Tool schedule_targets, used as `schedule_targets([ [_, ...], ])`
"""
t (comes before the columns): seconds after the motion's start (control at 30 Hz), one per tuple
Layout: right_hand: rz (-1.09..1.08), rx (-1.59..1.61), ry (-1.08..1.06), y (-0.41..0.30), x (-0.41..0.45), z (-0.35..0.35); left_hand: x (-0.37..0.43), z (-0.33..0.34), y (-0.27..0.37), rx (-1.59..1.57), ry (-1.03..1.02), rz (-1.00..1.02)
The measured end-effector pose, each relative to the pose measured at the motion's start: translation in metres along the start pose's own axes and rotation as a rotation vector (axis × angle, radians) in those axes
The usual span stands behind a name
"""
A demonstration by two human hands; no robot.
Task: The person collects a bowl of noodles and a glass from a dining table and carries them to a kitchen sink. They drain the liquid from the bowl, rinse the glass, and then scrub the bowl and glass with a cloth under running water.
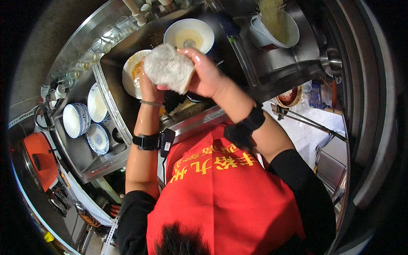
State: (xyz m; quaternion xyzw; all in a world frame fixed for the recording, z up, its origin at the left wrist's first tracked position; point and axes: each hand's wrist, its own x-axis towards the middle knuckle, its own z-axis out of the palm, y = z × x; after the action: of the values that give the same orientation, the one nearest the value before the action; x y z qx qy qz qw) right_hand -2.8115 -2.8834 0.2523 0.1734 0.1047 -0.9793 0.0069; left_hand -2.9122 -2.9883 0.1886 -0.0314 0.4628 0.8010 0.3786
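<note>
Both hands hold a wet, off-white cloth (169, 67) over the middle sink basin. My left hand (150, 83) grips its left side; some of those fingers are hidden under it. On the right, my right hand (205, 73) has its edge between thumb and fingers. Whether something lies inside or behind the cloth, I cannot tell. Left of it, a soiled bowl (129, 75) with orange-brown residue rests in the basin. Just above the hands stands a white bowl with a blue rim (207, 35), holding cloudy liquid.
Stacked bowls (72, 120), another bowl (96, 103) and a patterned plate (98, 139) sit in the left basin. Glasses (102, 45) line the back ledge. A white bucket (291, 28) with a bristled brush (272, 19) stands at upper right. The steel sink edge (197, 122) runs before my body.
</note>
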Motion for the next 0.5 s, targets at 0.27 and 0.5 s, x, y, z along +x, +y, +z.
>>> schedule_targets([
  [0.27, -0.065, -0.239, 0.081, -0.013, 0.006, -0.019, -0.037, 0.026, -0.012, 0.12, -0.07, -0.3],
  [0.5, -0.1, -0.286, 0.128, -0.01, 0.008, -0.021, -0.039, 0.036, 0.026, 0.052, 0.183, -0.188],
])
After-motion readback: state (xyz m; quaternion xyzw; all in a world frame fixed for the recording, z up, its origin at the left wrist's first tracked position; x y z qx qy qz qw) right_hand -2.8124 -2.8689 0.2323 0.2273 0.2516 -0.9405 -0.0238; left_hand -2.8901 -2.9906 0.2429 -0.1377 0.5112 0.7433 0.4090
